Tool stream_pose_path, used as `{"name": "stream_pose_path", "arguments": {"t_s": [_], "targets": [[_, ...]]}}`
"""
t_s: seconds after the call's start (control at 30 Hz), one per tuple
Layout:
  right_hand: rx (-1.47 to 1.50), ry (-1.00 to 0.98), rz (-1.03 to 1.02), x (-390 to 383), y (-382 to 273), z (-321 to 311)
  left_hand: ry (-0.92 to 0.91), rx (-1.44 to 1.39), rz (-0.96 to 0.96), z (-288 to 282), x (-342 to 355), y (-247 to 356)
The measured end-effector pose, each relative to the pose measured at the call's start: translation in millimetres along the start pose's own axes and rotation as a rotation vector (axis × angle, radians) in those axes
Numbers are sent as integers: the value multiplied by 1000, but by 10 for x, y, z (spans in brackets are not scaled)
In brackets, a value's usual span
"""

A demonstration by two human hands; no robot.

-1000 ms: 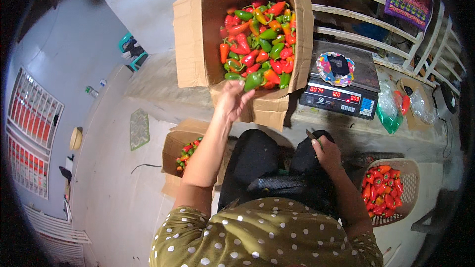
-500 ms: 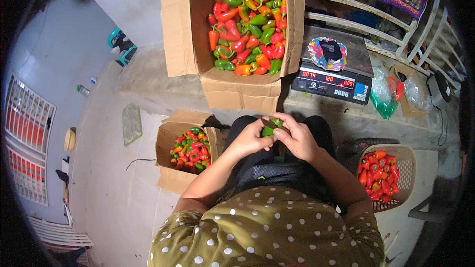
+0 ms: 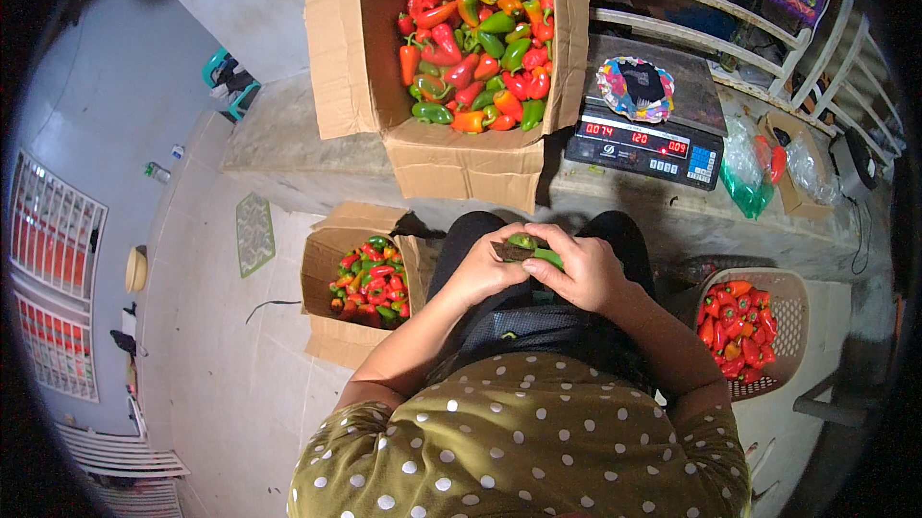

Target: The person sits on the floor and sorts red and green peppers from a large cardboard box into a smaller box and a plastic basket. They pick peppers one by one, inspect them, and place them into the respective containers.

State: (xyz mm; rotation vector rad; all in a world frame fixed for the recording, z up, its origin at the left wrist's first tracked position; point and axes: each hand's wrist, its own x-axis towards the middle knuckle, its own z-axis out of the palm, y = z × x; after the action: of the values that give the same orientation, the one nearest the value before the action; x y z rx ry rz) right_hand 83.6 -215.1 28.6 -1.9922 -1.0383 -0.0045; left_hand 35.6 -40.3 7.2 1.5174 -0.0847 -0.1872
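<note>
My left hand [image 3: 485,266] and my right hand [image 3: 582,268] meet over my lap, both closed around a green pepper [image 3: 546,257]. Only parts of the pepper show between the fingers. A dark brown flat piece [image 3: 512,251], perhaps a cloth, lies against it at my left fingers; its kind is unclear. In front of me a large cardboard box [image 3: 461,168] holds many red, orange and green peppers [image 3: 485,48]. A smaller cardboard box [image 3: 331,273] of mixed peppers [image 3: 370,280] stands left of my knees. On my right, a plastic basket [image 3: 789,321] contains red peppers [image 3: 740,331].
Right of the large box, a digital scale [image 3: 643,148] stands on a concrete ledge [image 3: 288,148], with a colourful fabric-rimmed basket [image 3: 636,89] on it. Plastic bags [image 3: 746,172] and a small carton [image 3: 802,182] lie farther right. White metal railing [image 3: 701,33] runs behind. A green mat [image 3: 255,235] lies left.
My hands have turned the green pepper slightly, and the dark piece now shows more plainly at my left fingers. The whole view has shifted a little; the boxes and basket stay put.
</note>
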Motion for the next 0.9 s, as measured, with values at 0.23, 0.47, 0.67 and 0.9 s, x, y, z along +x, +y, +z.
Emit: {"name": "stream_pose_path", "arguments": {"t_s": [0.23,0.47,0.67,0.9], "targets": [[-13,16,-34,28,-132,-66,-1,43,45,-9,-15,4],[-42,9,-52,15,-145,-54,9,-4,37,57,-94,156],[-216,1,366,-294,775,-62,98,342,265,-69,-276,370],[-100,98,418,-408,792,-125,557,734,234,-490,-382,83]]}}
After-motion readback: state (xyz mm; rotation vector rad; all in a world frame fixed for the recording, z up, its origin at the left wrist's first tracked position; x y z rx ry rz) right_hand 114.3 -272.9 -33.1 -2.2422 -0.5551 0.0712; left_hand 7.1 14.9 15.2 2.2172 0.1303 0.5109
